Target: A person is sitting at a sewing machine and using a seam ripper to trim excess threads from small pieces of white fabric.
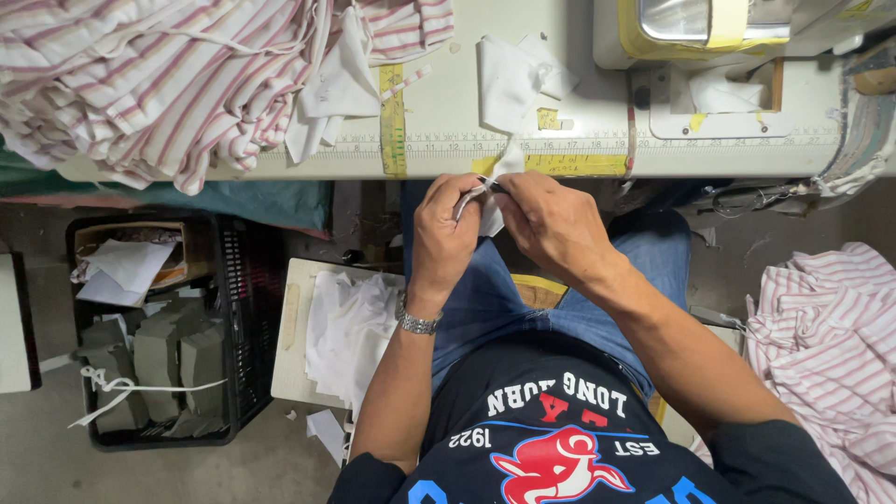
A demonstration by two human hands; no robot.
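Both hands meet just below the table edge, pinching a small white strip. The left hand grips one end, the right hand the other. Striped cloth lies piled on the table's left end.

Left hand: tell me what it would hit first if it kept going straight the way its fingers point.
The left hand points up toward the table edge. Beyond the small white fabric piece it pinches with the right hand, it would likely meet that edge near the yellow tape strip, though depth is unclear.

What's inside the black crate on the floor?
In the black crate: grey-green folded pieces, a white strip, and a cardboard box holding white paper. Whatever lies beneath is covered.
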